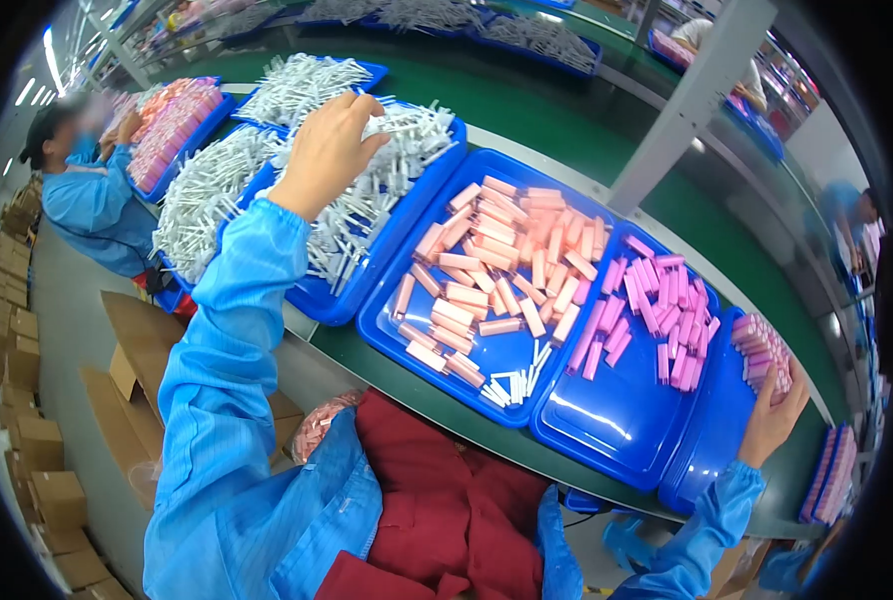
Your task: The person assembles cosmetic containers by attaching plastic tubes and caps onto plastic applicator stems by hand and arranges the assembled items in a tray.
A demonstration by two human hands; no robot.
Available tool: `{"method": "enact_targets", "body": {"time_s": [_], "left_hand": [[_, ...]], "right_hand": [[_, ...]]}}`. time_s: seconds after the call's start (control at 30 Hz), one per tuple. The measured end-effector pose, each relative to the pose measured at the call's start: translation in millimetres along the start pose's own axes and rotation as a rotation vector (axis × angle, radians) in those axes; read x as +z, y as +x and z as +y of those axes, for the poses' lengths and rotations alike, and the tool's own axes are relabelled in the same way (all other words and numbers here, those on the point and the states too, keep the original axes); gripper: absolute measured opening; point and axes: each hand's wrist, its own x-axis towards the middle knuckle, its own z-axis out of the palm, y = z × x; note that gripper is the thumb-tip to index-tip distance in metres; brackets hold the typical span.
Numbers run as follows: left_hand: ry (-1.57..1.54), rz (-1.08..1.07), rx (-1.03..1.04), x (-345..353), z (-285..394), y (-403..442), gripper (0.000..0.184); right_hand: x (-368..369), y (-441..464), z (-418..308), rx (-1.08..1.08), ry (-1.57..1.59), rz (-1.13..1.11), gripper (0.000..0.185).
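Note:
My left hand (329, 150) is over a blue tray heaped with white stick-like parts (407, 140); its fingers are bent, and whatever is between them is too small to make out. At the right, my right hand (773, 418) touches the near side of a stack of pink pieces (759, 350) in a blue tray (705, 455); its fingertips are partly hidden by the stack. Between the hands, one blue tray holds peach tubes (497, 240) and a few white sticks (520, 384). Beside it, another holds pink-purple tubes (672, 305).
A co-worker in blue (92, 205) stands at the left by a tray of pink pieces (177, 130). A metal post (682, 120) rises behind the trays, with a green conveyor (527, 110). Cardboard boxes (62, 500) line the floor at left.

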Motion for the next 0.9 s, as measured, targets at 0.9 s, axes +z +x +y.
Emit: {"method": "enact_targets", "body": {"time_s": [0.9], "left_hand": [[-2.114, -0.341, -0.876, -58.6, 152.4, -115.1, 0.031]], "right_hand": [[-2.5, -66.3, -137.7, -0.518, 0.223, -0.745, 0.034]]}}
